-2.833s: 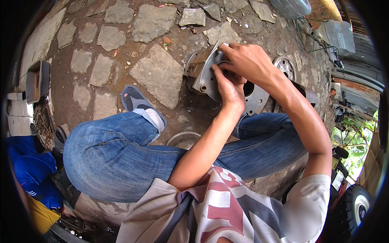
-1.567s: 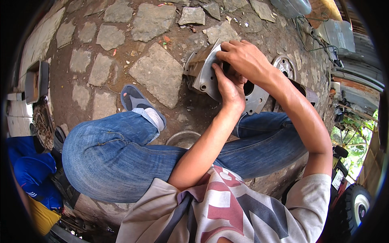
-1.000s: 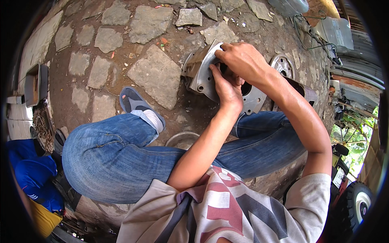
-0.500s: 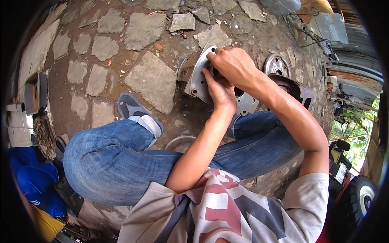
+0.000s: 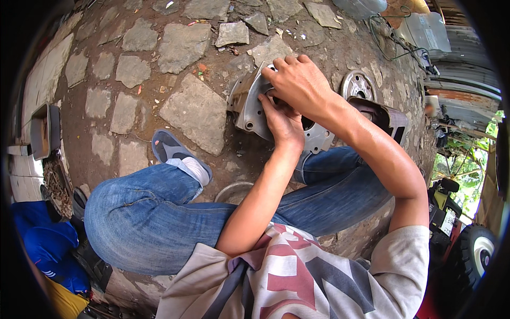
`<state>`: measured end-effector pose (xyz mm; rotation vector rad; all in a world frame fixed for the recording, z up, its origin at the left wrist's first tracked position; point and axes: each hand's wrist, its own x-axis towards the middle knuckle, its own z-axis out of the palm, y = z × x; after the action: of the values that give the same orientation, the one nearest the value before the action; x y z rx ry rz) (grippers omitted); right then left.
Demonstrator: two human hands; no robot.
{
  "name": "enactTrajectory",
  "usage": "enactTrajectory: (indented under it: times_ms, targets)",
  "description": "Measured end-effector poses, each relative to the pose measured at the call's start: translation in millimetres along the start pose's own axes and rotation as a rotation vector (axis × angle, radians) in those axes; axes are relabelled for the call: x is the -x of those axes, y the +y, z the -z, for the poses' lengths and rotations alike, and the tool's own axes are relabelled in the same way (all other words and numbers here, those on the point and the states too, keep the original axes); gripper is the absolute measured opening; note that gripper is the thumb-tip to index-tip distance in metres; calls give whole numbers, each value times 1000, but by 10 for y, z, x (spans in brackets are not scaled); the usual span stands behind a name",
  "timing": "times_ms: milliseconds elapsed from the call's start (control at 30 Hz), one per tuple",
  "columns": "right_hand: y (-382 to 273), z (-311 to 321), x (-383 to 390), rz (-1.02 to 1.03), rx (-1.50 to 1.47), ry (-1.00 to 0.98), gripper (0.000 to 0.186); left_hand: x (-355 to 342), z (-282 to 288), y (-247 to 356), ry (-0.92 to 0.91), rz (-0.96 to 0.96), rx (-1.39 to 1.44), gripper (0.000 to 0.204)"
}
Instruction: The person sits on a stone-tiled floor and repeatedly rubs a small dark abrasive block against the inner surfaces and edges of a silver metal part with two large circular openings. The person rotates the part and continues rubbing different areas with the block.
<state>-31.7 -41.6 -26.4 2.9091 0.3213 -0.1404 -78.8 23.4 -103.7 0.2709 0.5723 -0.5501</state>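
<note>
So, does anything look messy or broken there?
A small orange scrap lies loose near the large paving stone, looking like stray litter. The metal housing shows no obvious damage where visible.

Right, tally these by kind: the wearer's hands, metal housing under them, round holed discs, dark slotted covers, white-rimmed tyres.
Left hand and right hand: 2
Metal housing: 1
Round holed disc: 1
Dark slotted cover: 1
White-rimmed tyre: 1
Total: 6
</note>
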Motion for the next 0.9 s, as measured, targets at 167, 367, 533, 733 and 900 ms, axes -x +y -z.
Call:
enactTrajectory:
  times_ms: [167,367,533,733,900]
  targets:
    - [27,128,-103,-112,-165,-380,25,-18,33,-7,15,4,-48,57]
    - [103,-46,4,201,-26,-8,31,15,-6,-1,-5,5,-36,57]
    - [34,18,-41,9,-122,-159,34,-14,39,2,-2,-7,-33,56]
    - [10,-110,16,34,-160,-117,30,30,-12,10,-24,1,-3,55]
    - [56,-178,24,152,-197,153,26,22,-8,-2,-3,-5,-5,55]
